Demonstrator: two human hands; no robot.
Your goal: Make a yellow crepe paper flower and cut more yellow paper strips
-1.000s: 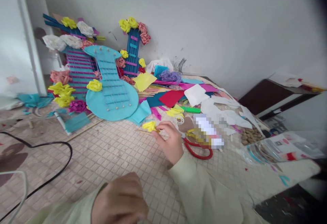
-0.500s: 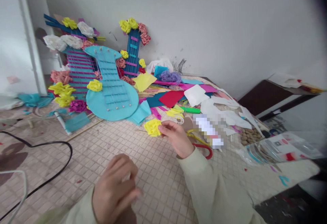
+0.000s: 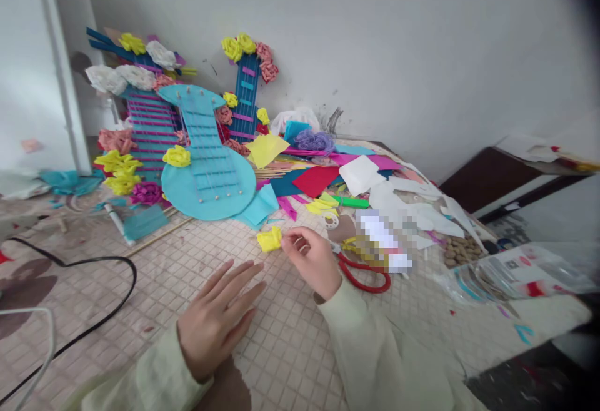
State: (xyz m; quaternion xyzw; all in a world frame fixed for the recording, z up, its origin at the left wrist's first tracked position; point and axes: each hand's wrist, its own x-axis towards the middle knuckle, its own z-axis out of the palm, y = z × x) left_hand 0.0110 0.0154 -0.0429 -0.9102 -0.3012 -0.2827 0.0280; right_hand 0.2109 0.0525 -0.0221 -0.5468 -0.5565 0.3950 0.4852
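Note:
Thumb and fingertips of my right hand (image 3: pixel 312 262) pinch the right edge of a small yellow crepe-paper flower (image 3: pixel 269 240), close above the tiled tabletop. Nearer to me on the left, my left hand (image 3: pixel 220 317) has its fingers stretched out and holds nothing. Beyond the flower stands a light-blue guitar-shaped cutout (image 3: pixel 206 202) with strings, horizontal strips and a yellow flower (image 3: pixel 177 156) on its left side. Red-handled scissors (image 3: pixel 363 286) lie right of my right hand, their blades partly hidden.
Two more decorated pieces, one turquoise (image 3: pixel 152 127) and one dark blue (image 3: pixel 244 99), lean at the wall. Coloured paper sheets (image 3: pixel 319 181), purple yarn (image 3: pixel 314 141) and white scraps (image 3: pixel 398 202) lie at the back. A black cable (image 3: pixel 98 260) runs along the left; a plastic bag (image 3: pixel 520 273) lies right.
My right hand has shifted slightly left with the yellow flower, which now shows a flatter side. My left hand has opened from a loose curl, its fingers reaching forward. More of the scissors shows.

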